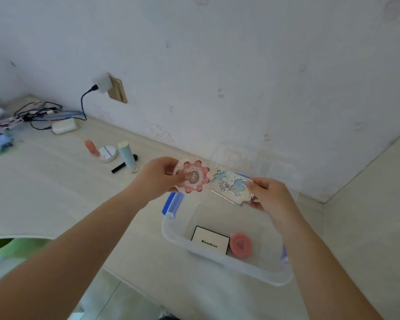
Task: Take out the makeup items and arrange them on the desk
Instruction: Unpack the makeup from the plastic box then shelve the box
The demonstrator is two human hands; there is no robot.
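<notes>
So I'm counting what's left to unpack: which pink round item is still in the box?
The plain pink round compact, beside the white Moookiss case in the clear box. The flower-shaped pink one is in the left hand.

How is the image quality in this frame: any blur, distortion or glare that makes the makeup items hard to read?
Head view: even, soft light with faint shadows and no harsh glare; wide-angle bending curves the desk edge; the pink flower compact in the left hand and the blue palette in the right hand are slightly smeared; the white box label is nearly legible.
</notes>
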